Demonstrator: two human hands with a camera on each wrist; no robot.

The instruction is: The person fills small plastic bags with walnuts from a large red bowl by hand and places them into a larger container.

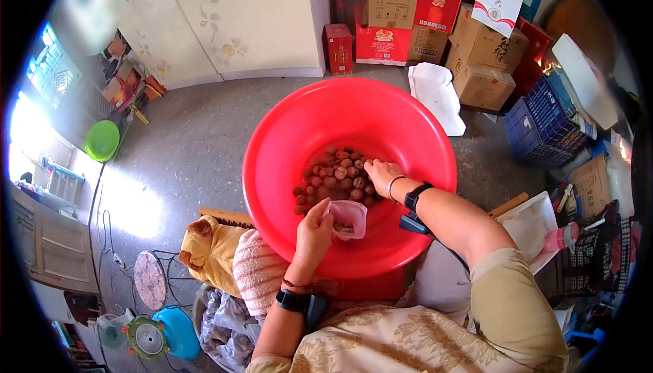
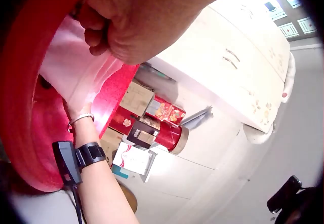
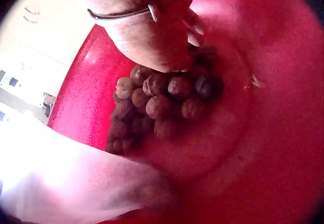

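Observation:
A large red basin (image 1: 347, 101) stands before the person, with a heap of brown walnuts (image 1: 331, 181) on its bottom. The left hand (image 1: 313, 238) grips the rim of a small translucent plastic container (image 1: 347, 214), thumb at its edge, over the near part of the basin. A few small light pieces lie in the container. In the left wrist view the container (image 2: 76, 64) hangs below curled fingers. The right hand (image 1: 383, 174) reaches down into the heap's right side, fingertips among the walnuts (image 3: 158, 106). I cannot tell whether it holds one, as its fingertips are mostly hidden.
Cardboard and red boxes (image 1: 391, 5) are stacked at the back, with a white foam tray (image 1: 435, 94) before them. Blue crates (image 1: 541, 124) stand at the right. To the left are a round stool (image 1: 150, 280) and a yellow plush cloth (image 1: 214, 250).

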